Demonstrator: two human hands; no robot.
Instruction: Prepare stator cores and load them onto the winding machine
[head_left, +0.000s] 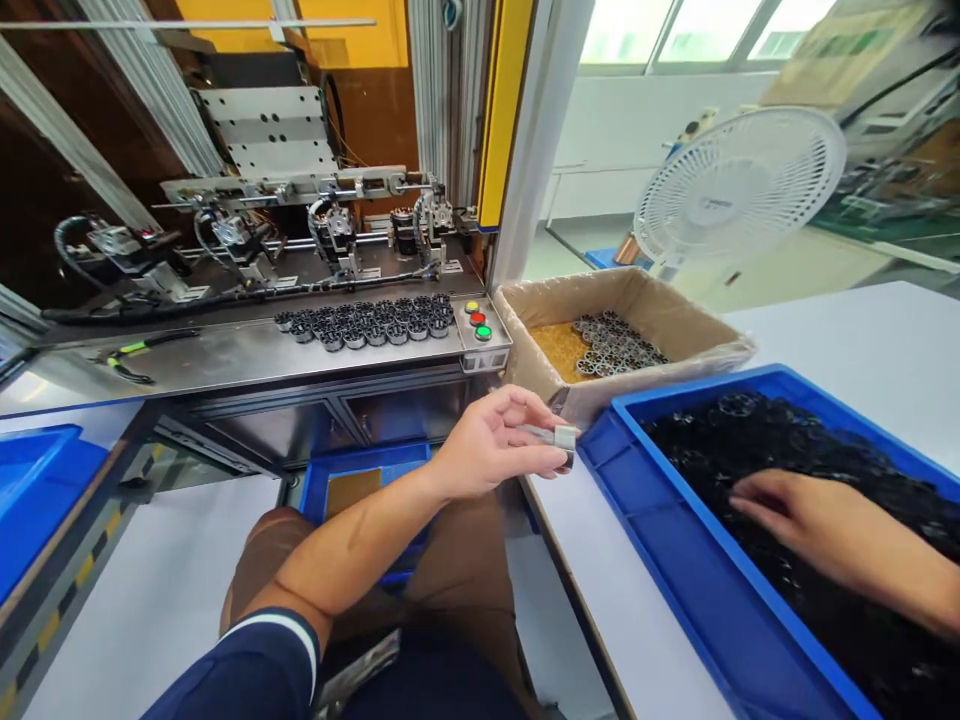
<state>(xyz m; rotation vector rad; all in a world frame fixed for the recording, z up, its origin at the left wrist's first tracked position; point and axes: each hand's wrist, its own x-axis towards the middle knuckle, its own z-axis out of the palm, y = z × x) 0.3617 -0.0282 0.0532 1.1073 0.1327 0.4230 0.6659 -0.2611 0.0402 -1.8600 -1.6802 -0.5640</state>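
Observation:
My left hand (499,445) is closed round a short silvery metal cylinder (565,438), held between thumb and fingertips in front of the bench corner. My right hand (817,515) reaches into a blue bin (660,500) on the right. Its thumb and fingers come together at the heap of black plastic parts (795,430); whatever they pinch is hidden. Many similar black round parts with metal rings (367,325) stand in rows on the machine's steel ledge (210,365).
A lined carton (637,375) holds grey ring-shaped parts (615,343). Yellow, red and green buttons (478,320) sit beside the rows. Behind them is a machine with several clamping units (335,235). A white fan (739,190) stands behind the carton. Another blue bin (45,480) is at left.

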